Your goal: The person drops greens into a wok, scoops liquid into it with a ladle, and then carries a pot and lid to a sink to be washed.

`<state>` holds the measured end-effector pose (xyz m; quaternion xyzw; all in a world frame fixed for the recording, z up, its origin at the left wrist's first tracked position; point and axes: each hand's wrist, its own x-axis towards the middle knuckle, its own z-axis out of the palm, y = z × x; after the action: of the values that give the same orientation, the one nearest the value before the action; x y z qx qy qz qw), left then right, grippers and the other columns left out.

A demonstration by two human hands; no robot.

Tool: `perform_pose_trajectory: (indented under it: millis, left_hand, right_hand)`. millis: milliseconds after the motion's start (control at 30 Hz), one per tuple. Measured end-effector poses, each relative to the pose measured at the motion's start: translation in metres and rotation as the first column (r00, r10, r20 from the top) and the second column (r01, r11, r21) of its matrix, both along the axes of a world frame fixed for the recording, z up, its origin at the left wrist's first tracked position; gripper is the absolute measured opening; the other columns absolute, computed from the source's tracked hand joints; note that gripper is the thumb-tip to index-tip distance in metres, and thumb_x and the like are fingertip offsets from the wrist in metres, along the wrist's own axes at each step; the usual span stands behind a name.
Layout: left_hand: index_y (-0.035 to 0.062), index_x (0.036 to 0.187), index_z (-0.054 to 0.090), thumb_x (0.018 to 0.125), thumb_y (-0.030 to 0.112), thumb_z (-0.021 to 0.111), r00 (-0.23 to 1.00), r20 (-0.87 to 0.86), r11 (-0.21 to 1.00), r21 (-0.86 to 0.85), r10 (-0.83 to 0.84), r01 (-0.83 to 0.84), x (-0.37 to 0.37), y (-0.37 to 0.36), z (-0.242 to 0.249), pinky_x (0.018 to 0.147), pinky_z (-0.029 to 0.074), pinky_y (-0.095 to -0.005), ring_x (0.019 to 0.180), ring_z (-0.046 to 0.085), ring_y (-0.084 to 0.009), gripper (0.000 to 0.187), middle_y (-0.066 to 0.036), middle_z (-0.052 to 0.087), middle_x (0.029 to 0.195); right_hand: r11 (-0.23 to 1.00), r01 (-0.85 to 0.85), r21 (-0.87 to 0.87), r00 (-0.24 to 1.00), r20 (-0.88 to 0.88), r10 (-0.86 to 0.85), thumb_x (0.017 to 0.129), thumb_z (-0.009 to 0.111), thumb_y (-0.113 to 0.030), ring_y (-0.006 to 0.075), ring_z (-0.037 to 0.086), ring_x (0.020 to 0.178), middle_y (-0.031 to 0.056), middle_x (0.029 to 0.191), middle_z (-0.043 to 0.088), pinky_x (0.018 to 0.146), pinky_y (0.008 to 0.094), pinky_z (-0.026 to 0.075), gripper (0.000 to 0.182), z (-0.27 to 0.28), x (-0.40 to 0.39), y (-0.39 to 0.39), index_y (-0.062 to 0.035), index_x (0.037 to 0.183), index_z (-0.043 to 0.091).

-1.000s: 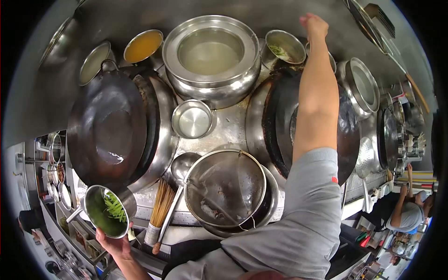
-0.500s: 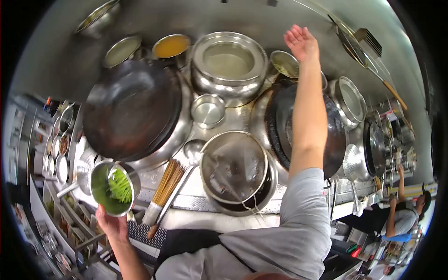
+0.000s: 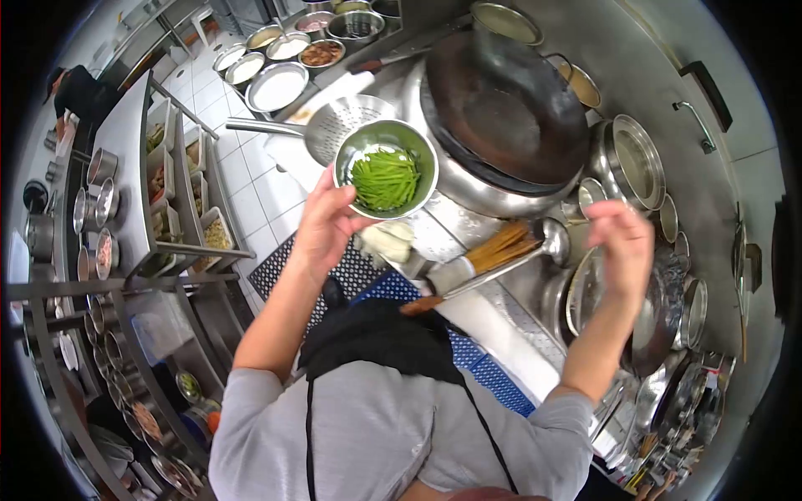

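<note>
- Far left of the wok [image 3: 505, 108], the landmark here, a steel counter [image 3: 125, 192] slants away; between it and the stove, white floor tiles [image 3: 238, 167] show a bare strip.
- Left of the wok and below it in view, the left hand [image 3: 326, 221] grasps a metal bowl [image 3: 380, 136] at its lower-left rim, thumb over the edge and fingers beneath. The forearm rises steeply, elbow bent.
- The bowl sits left of the wok and a little lower in view, tilted so its mouth faces the camera; cut green vegetables [image 3: 386, 179] lie inside. Its right rim overlaps the wok's burner collar in view; the gap in depth cannot be told.
- Also left of the wok, a perforated strainer [image 3: 330, 121] shows partly behind the bowl, its handle jutting left.
- Below the wok, a bamboo brush [image 3: 501, 246] and a ladle [image 3: 553, 240] lie side by side, narrowing the clear metal there; past them runs the white front edge [image 3: 501, 338].
- Right of the wok and lower, the right hand [image 3: 622, 246] is raised and blurred, released, fingers loosely bent, forearm upright.
- Right of the wok, a large pot [image 3: 603, 159] crowds its rim, and the steel wall [image 3: 660, 92] bounds that side.
</note>
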<state>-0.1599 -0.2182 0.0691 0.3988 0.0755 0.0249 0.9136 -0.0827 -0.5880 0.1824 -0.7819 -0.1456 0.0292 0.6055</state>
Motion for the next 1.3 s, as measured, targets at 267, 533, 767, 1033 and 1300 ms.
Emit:
perform_pose_trajectory:
  millis: [267,533,767,1033,1300]
  left_hand:
    - [0.0028,0.132,0.040,0.088,0.032,0.060,0.938,-0.239,0.965,0.020,-0.249,0.261,-0.012,0.111,-0.023,0.065,0.060,-0.0383,0.080,0.068,-0.0268,0.056,-0.015,0.061,0.112]
    - [0.0071,0.143,0.035,0.089,0.027,0.062,0.983,-0.119,0.959,0.229,-0.142,0.166,0.033,0.155,-0.003,0.075,0.055,-0.0358,0.097,0.061,-0.0224,0.063,-0.014,0.055,0.119]
    - [-0.0027,0.105,0.056,0.080,0.008,0.072,0.993,0.053,0.724,0.681,0.105,-0.113,0.087,0.189,0.022,0.072,0.053,-0.0267,0.081,0.061,-0.0123,0.032,-0.007,0.063,0.091]
    - [-0.0010,0.085,0.060,0.078,0.008,0.069,0.971,0.154,0.637,0.734,0.181,-0.235,0.142,0.234,0.021,0.061,0.049,-0.0256,0.064,0.058,-0.0097,0.015,-0.003,0.065,0.080]
    - [-0.0014,0.066,0.054,0.081,0.007,0.065,0.942,0.301,0.417,0.845,0.150,-0.336,0.225,0.325,0.004,0.061,0.043,-0.0238,0.065,0.048,-0.0051,0.021,-0.003,0.063,0.078]
  right_hand:
    - [0.911,-0.133,-0.390,0.986,-0.142,0.083,0.093,0.060,-0.026,0.0057,0.053,0.068,0.0009,0.076,0.062,0.060,0.0224,0.044,0.034,-0.099,-0.004,0.256,-0.0010,0.116,0.060]
    - [0.931,0.034,-0.363,0.972,0.230,0.055,0.086,0.058,-0.018,0.0362,0.056,0.055,0.0213,0.063,0.055,0.054,0.0408,0.042,0.020,-0.071,0.032,0.319,0.0013,0.085,0.058]
    - [0.945,0.087,-0.316,0.924,0.380,0.043,0.088,0.058,-0.020,0.0360,0.063,0.062,0.0185,0.069,0.063,0.059,0.0415,0.048,0.019,-0.075,0.092,0.347,-0.0043,0.096,0.065]
    - [0.976,0.009,-0.218,0.913,0.400,0.081,0.091,0.056,-0.021,0.0351,0.064,0.068,0.0177,0.079,0.065,0.061,0.0413,0.047,0.020,-0.075,0.145,0.394,-0.0042,0.098,0.065]
    - [0.925,0.004,-0.380,0.955,0.276,0.109,0.091,0.059,-0.028,0.0322,0.066,0.070,0.0179,0.079,0.066,0.063,0.0387,0.049,0.029,-0.069,0.201,0.472,-0.0053,0.109,0.065]
